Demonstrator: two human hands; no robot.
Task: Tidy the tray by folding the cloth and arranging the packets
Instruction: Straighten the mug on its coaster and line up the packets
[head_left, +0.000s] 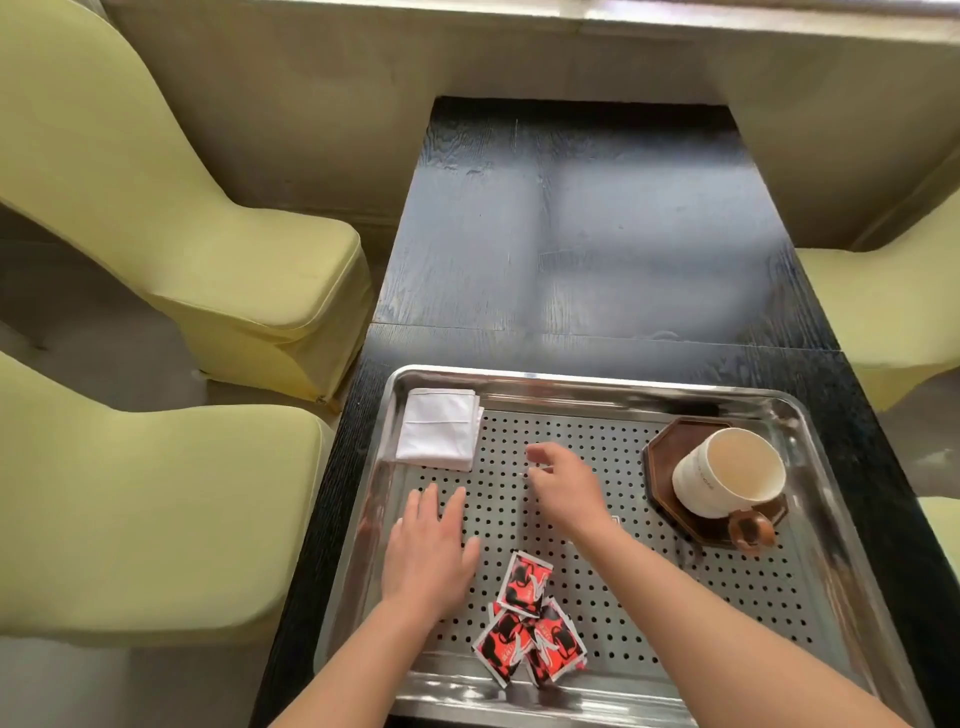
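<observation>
A white cloth (439, 428) lies folded into a square in the far left corner of the steel perforated tray (587, 387). Three red-and-black packets (527, 621) lie in a loose overlapping pile near the tray's front edge. My left hand (428, 551) hovers flat over the tray's left side, fingers spread, holding nothing, between the cloth and the packets. My right hand (563, 483) is over the tray's middle, just right of the cloth, fingers loosely curled and apart, with nothing visible in it.
A white cup (727, 473) of milky drink stands on a dark octagonal coaster (675, 441) at the tray's right. The tray sits at the near end of a black wooden table (571, 234). Yellow-green chairs (171, 249) flank the table on both sides.
</observation>
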